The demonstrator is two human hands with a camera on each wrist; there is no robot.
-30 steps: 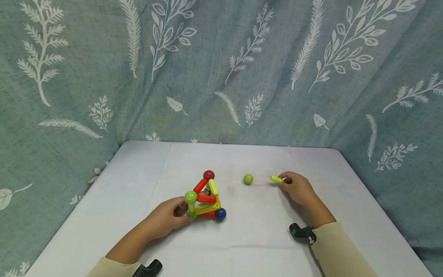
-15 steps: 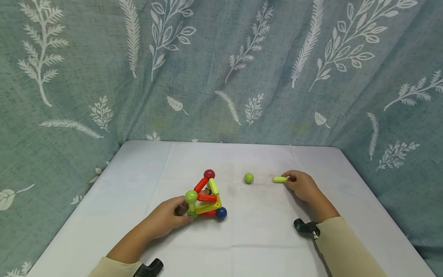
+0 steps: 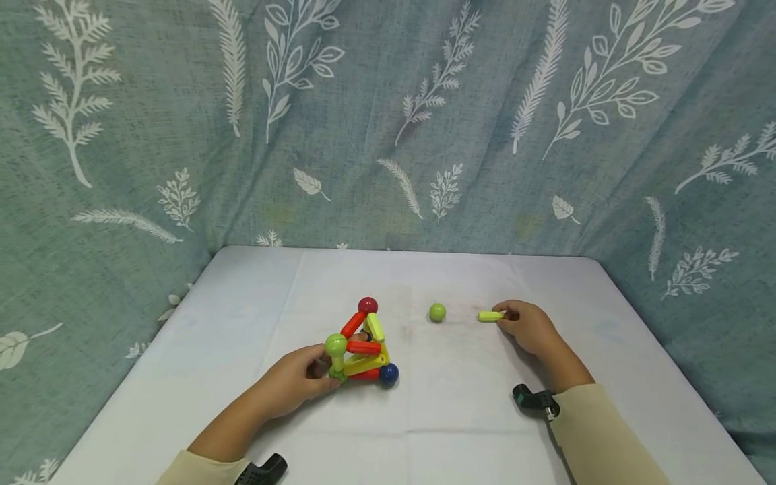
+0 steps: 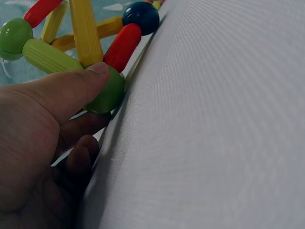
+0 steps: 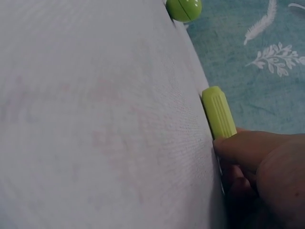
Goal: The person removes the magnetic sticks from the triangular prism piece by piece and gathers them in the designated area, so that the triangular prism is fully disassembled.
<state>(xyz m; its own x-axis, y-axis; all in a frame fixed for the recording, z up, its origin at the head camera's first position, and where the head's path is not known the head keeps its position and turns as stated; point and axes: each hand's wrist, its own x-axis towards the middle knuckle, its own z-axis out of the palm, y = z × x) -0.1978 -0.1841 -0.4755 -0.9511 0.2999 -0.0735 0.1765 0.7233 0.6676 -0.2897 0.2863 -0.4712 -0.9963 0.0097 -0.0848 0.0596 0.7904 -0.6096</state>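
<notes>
Across the white counter [image 3: 461, 404], the right hand [image 3: 526, 326] sits slightly farther right than 1 second ago. The left hand [image 3: 296, 379] barely shifts, fingers clamped on a lower green corner of the ball-and-stick frame [image 3: 364, 347]. The right fingers pinch the yellow-green stick [image 3: 490, 316], now more level. The loose green ball [image 3: 437, 312] lies between. To me, nothing new is joined: the stick stays well apart from the frame.

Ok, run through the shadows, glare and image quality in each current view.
Head: fairly even light, soft shadow beside the right hand; left wrist: dimmer, left hand dark underneath, wavy ripple pattern over the white surface; right wrist: also dim, right hand's underside in deep shadow, small glints on the loose green ball.
</notes>
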